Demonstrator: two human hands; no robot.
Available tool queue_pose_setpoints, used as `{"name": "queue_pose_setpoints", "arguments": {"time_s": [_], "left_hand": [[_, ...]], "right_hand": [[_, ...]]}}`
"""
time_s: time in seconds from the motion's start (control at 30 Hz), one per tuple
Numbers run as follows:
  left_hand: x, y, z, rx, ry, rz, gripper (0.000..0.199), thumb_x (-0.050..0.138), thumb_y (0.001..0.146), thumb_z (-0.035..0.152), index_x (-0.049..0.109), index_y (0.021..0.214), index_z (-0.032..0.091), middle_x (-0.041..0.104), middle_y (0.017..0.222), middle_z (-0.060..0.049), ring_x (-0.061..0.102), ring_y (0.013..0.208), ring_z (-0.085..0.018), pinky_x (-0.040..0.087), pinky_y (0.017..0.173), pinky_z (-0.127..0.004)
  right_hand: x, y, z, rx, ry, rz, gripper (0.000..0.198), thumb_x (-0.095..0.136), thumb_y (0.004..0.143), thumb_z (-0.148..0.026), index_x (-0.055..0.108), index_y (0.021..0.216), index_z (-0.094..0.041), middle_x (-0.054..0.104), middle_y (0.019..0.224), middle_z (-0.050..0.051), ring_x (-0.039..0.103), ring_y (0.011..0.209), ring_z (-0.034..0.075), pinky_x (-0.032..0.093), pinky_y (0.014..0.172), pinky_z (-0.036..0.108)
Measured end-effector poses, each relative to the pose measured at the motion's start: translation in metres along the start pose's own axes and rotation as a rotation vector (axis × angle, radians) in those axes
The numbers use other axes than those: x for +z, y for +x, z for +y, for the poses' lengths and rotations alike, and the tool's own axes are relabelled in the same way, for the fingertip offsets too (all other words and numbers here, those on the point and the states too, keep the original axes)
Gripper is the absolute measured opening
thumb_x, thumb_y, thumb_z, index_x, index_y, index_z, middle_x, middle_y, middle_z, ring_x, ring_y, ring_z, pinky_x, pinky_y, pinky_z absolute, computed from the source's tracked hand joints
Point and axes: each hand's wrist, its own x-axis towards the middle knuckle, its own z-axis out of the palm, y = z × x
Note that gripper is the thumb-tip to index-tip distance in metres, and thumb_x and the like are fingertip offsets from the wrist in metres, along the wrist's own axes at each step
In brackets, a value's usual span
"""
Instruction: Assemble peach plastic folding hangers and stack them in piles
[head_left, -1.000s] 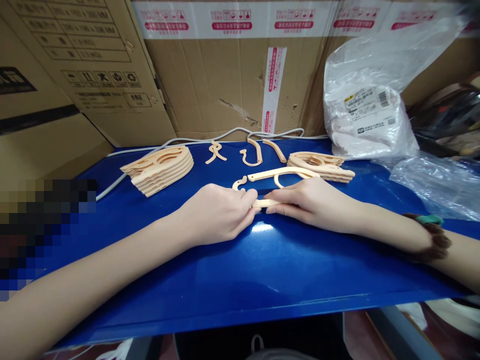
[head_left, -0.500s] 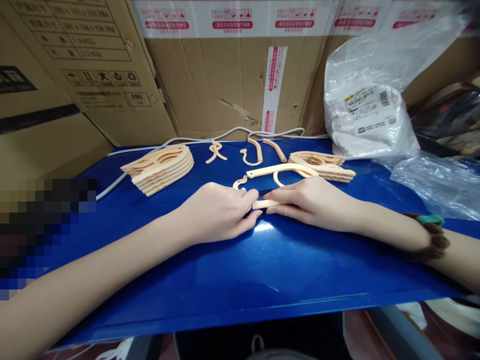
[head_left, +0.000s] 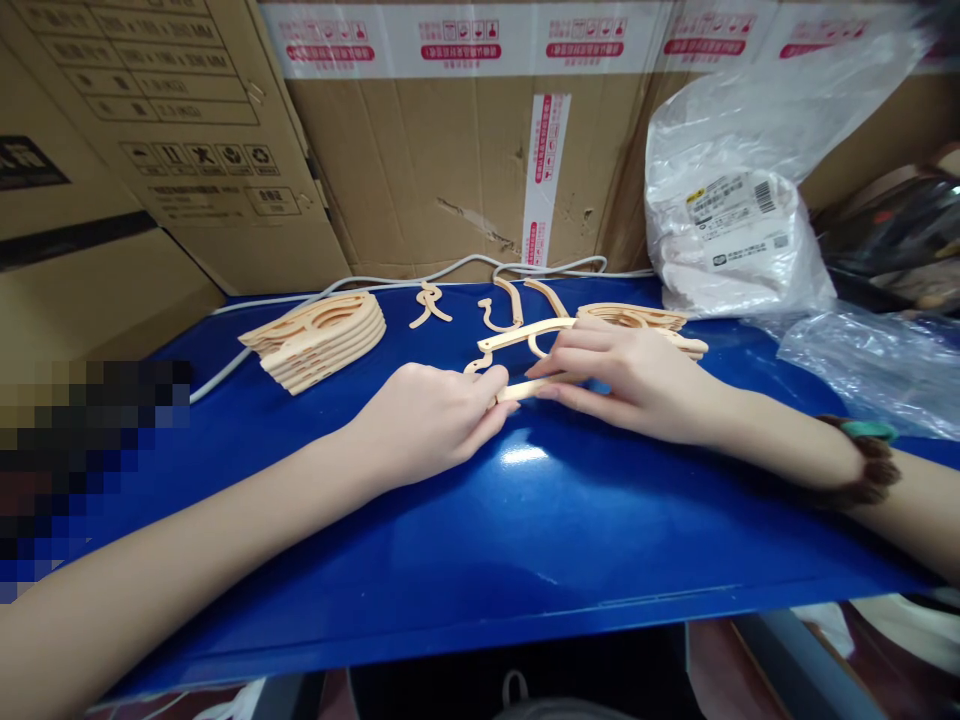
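Note:
Between my hands is a beige plastic folding hanger, with one arm point(head_left: 525, 390) nearest me and another arm point(head_left: 517, 334) beyond it. My left hand point(head_left: 439, 415) pinches the near arm's end beside the hook point(head_left: 478, 364); its fingertips hide the joint. My right hand point(head_left: 630, 380) has its thumb and fingers closed on the near arm farther right, covering part of the hanger. Behind it lie a loose hook piece point(head_left: 504, 310), a loose curved arm point(head_left: 547, 298) and crossed hook pieces point(head_left: 430, 305).
Stacked beige hanger pieces stand at left point(head_left: 319, 340) and lie at right point(head_left: 645, 316) on the blue tabletop point(head_left: 480, 560). A white cable point(head_left: 420, 276) runs along the back before cardboard boxes point(head_left: 450, 150). A plastic bag point(head_left: 735, 210) stands at back right.
My right hand has slid slightly left and up along the hanger, its fingers more spread. The near arm now shows more length between my hands, and the far arm sits slightly higher.

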Motion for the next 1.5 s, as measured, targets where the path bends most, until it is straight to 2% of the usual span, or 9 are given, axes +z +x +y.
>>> {"name": "queue_pose_setpoints", "arguments": {"time_s": [0.2, 0.43, 0.6, 0.7, 0.97, 1.17, 1.3, 1.4, 1.5], "left_hand": [[-0.002, 0.002, 0.001, -0.055, 0.025, -0.087, 0.029, 0.036, 0.101, 0.035, 0.058, 0.097, 0.016, 0.074, 0.078, -0.005, 0.071, 0.066, -0.024, 0.024, 0.047, -0.027], [-0.001, 0.002, 0.001, -0.037, 0.031, -0.056, 0.029, 0.036, 0.101, 0.034, 0.057, 0.094, 0.016, 0.073, 0.075, -0.005, 0.070, 0.061, -0.022, 0.024, 0.047, -0.027], [0.000, -0.001, 0.000, 0.120, -0.022, 0.070, 0.028, 0.038, 0.100, 0.031, 0.055, 0.083, 0.017, 0.065, 0.062, 0.000, 0.063, 0.052, -0.017, 0.023, 0.045, -0.027], [-0.001, -0.002, -0.001, 0.229, -0.112, 0.107, 0.026, 0.042, 0.098, 0.031, 0.053, 0.078, 0.018, 0.061, 0.061, 0.003, 0.059, 0.051, -0.013, 0.027, 0.047, -0.026], [-0.009, -0.002, 0.001, 0.394, -0.260, 0.061, 0.006, 0.045, 0.075, 0.017, 0.051, 0.075, 0.019, 0.054, 0.065, 0.001, 0.047, 0.058, -0.015, 0.038, 0.056, -0.027], [-0.015, 0.004, 0.002, 0.430, -0.235, 0.045, 0.010, 0.045, 0.074, 0.012, 0.052, 0.074, 0.018, 0.055, 0.070, -0.003, 0.044, 0.067, -0.019, 0.043, 0.071, -0.034], [-0.019, 0.007, -0.001, 0.437, -0.157, -0.003, 0.010, 0.048, 0.077, 0.011, 0.055, 0.076, 0.018, 0.061, 0.082, -0.006, 0.051, 0.081, -0.022, 0.042, 0.081, -0.040], [-0.020, 0.005, -0.006, 0.423, -0.191, 0.010, 0.014, 0.048, 0.080, 0.008, 0.058, 0.082, 0.018, 0.064, 0.106, -0.008, 0.055, 0.100, -0.024, 0.040, 0.095, -0.041], [-0.017, 0.000, -0.015, 0.339, -0.265, 0.047, 0.021, 0.047, 0.086, 0.006, 0.063, 0.089, 0.019, 0.058, 0.128, -0.008, 0.052, 0.116, -0.023, 0.040, 0.099, -0.039]], "right_hand": [[-0.003, -0.001, 0.015, 0.052, -0.084, 0.139, 0.030, 0.048, 0.099, -0.034, 0.071, 0.095, -0.015, 0.063, 0.111, 0.013, 0.058, 0.103, 0.023, 0.047, 0.086, 0.036], [0.002, -0.001, 0.027, 0.149, -0.014, -0.011, 0.036, 0.044, 0.100, -0.035, 0.074, 0.100, -0.016, 0.063, 0.119, 0.013, 0.059, 0.106, 0.025, 0.043, 0.094, 0.041], [0.000, 0.001, 0.027, 0.095, -0.009, -0.096, 0.034, 0.043, 0.100, -0.032, 0.072, 0.100, -0.015, 0.067, 0.103, 0.011, 0.058, 0.094, 0.023, 0.042, 0.088, 0.038], [0.000, 0.001, 0.027, 0.067, -0.008, -0.117, 0.034, 0.043, 0.100, -0.033, 0.072, 0.101, -0.016, 0.066, 0.102, 0.010, 0.057, 0.091, 0.023, 0.041, 0.085, 0.037], [0.000, 0.001, 0.028, 0.088, 0.003, -0.184, 0.035, 0.041, 0.101, -0.033, 0.072, 0.101, -0.016, 0.065, 0.101, 0.010, 0.058, 0.090, 0.021, 0.041, 0.082, 0.034], [-0.002, -0.004, 0.029, 0.110, -0.119, -0.186, 0.034, 0.038, 0.101, -0.033, 0.070, 0.107, -0.020, 0.063, 0.099, 0.007, 0.059, 0.087, 0.020, 0.040, 0.076, 0.032], [-0.005, -0.005, 0.031, 0.108, -0.182, -0.209, 0.034, 0.038, 0.101, -0.033, 0.069, 0.111, -0.021, 0.061, 0.095, 0.007, 0.059, 0.086, 0.021, 0.039, 0.073, 0.031], [-0.007, -0.005, 0.032, 0.115, -0.199, -0.214, 0.035, 0.038, 0.101, -0.033, 0.069, 0.111, -0.021, 0.062, 0.092, 0.008, 0.058, 0.090, 0.022, 0.040, 0.075, 0.032], [-0.008, -0.005, 0.032, 0.132, -0.191, -0.218, 0.035, 0.039, 0.101, -0.034, 0.070, 0.110, -0.021, 0.063, 0.092, 0.008, 0.059, 0.092, 0.022, 0.041, 0.077, 0.033]]}}
